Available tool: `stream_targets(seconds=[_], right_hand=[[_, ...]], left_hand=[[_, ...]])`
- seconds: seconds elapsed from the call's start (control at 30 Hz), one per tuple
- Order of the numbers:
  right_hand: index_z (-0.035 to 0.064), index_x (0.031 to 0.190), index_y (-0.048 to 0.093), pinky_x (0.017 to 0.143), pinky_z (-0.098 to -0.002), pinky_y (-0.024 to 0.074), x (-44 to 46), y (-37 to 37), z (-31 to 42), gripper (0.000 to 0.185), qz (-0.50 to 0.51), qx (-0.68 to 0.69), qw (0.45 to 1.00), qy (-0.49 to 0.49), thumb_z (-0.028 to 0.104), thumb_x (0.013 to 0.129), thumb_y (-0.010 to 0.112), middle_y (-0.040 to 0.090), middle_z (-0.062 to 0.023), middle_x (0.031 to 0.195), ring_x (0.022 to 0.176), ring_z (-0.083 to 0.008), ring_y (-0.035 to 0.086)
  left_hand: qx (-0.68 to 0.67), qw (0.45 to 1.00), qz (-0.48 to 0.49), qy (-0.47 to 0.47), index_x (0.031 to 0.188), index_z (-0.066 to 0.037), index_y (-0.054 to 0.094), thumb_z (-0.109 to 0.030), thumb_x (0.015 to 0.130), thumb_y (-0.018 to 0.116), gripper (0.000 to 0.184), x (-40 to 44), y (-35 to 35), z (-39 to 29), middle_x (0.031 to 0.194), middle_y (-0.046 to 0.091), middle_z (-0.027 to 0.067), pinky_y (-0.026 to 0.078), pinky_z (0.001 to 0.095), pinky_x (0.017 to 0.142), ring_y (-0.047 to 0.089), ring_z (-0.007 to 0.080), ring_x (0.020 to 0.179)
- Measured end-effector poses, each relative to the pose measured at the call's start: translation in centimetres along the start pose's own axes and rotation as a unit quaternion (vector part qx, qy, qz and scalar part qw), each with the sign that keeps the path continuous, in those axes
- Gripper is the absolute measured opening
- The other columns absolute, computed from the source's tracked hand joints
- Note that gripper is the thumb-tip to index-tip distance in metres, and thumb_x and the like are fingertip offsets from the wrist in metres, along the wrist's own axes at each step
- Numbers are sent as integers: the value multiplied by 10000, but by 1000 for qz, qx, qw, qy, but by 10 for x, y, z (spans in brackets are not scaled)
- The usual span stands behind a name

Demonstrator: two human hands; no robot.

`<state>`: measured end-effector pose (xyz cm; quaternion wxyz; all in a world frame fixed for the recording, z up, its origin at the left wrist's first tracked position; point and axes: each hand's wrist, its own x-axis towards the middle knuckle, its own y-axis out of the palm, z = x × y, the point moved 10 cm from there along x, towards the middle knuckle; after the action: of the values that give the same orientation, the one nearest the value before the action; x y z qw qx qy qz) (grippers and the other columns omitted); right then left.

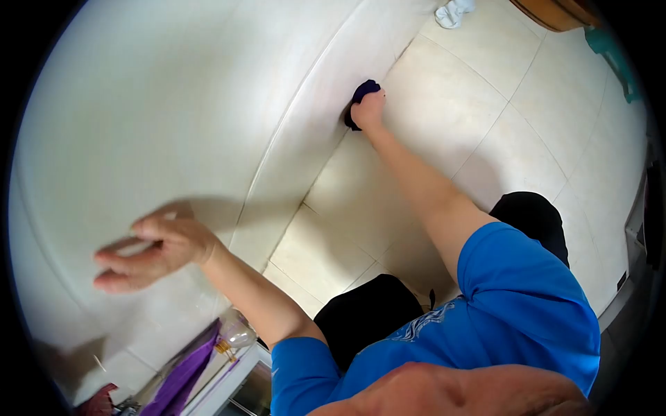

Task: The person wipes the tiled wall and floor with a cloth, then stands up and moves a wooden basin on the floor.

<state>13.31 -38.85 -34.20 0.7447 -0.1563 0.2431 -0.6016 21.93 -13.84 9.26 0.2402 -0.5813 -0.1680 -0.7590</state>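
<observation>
My right hand [369, 109] is closed around a bunched dark cloth [365, 90]. It presses the cloth where the white wall [173, 104] meets the tiled floor [472, 90]. My left hand [156, 251] is raised at the left, close to the wall, with fingers apart and holding nothing. Its fingers are slightly blurred, and whether they touch the wall I cannot tell.
A white crumpled cloth [454, 12] lies on the floor at the top. Beyond it are a round brown wooden piece [555, 10] and a green object [614, 59]. Lower left, a purple bag [182, 374] and a clear glass item [238, 331] stand by a white-framed cabinet [236, 378].
</observation>
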Motion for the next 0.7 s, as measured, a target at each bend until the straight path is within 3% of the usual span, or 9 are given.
stream_targets(seconds=[0.1, 0.17, 0.2, 0.27, 0.33, 0.4, 0.47, 0.53, 0.7], right_hand=[[-204, 1157, 336, 929, -497, 338, -41, -24, 49, 573, -8, 126, 990, 69, 67, 703, 558, 430, -342, 1099, 1024, -430, 419], [-208, 1249, 242, 1004, -499, 277, -90, -39, 116, 704, -62, 143, 982, -111, 75, 698, 578, 371, -350, 1199, 1121, -457, 368], [-115, 1188, 355, 989, -461, 304, -132, -73, 153, 539, -222, 175, 939, -197, 59, 714, 547, 417, -290, 1142, 1082, -431, 410], [-65, 1254, 320, 1033, -442, 255, -149, -89, 186, 561, -117, 305, 915, -236, -29, 728, 512, 375, -255, 1196, 1125, -408, 375], [-55, 1270, 297, 1036, -428, 264, -141, -76, 176, 554, -63, 357, 902, -236, -78, 751, 488, 369, -245, 1230, 1154, -377, 376], [-88, 1235, 333, 1034, -442, 260, -129, -70, 148, 590, -120, 338, 904, -233, -61, 680, 530, 379, -246, 1183, 1135, -387, 380], [-111, 1180, 382, 983, -419, 337, -93, -31, 75, 511, -193, 187, 958, -96, -36, 702, 546, 464, -270, 1091, 1060, -394, 462], [-150, 1007, 484, 815, -443, 450, -54, 9, 19, 358, -88, 40, 993, -70, 25, 714, 591, 569, -274, 864, 835, -437, 555], [-189, 1086, 441, 928, -491, 353, -93, 19, 75, 531, 135, 15, 988, -70, 230, 786, 574, 508, -296, 1090, 996, -415, 487]], left_hand=[[70, 996, 62, -3, 1312, -44, 483, -388, 903, 531, 537, -17, 0, -1, 1454, 285, 197, 200, 487, 1074, 253, 349, 1339], [12, 983, 180, 21, 1313, -96, 495, -242, 853, 569, 488, -57, 4, -29, 1437, 333, 187, 186, 491, 1076, 286, 361, 1327], [-33, 972, 233, 26, 1297, -106, 513, -181, 831, 589, 478, -78, 2, -47, 1418, 363, 187, 201, 486, 1067, 315, 364, 1310], [-228, 934, 273, 25, 1230, -86, 566, -21, 758, 620, 479, -111, -7, -79, 1306, 461, 182, 343, 433, 971, 451, 336, 1188], [-360, 856, 365, -57, 1139, -45, 584, 46, 776, 568, 375, -135, 5, -89, 1095, 591, 144, 434, 393, 851, 561, 304, 980], [-342, 865, 360, -73, 1109, -39, 590, 40, 776, 575, 343, -138, 8, -76, 1052, 599, 142, 450, 388, 816, 568, 311, 940], [-330, 854, 381, -130, 1075, -29, 588, 22, 791, 582, 289, -152, 10, -56, 992, 616, 132, 468, 374, 781, 581, 312, 892], [-320, 846, 400, -146, 1065, -32, 592, 21, 795, 582, 276, -154, 4, -54, 988, 618, 128, 467, 371, 787, 580, 308, 898], [-297, 840, 434, -133, 1020, -30, 617, 5, 811, 597, 213, -152, 10, -51, 914, 642, 113, 493, 339, 737, 613, 268, 826]])
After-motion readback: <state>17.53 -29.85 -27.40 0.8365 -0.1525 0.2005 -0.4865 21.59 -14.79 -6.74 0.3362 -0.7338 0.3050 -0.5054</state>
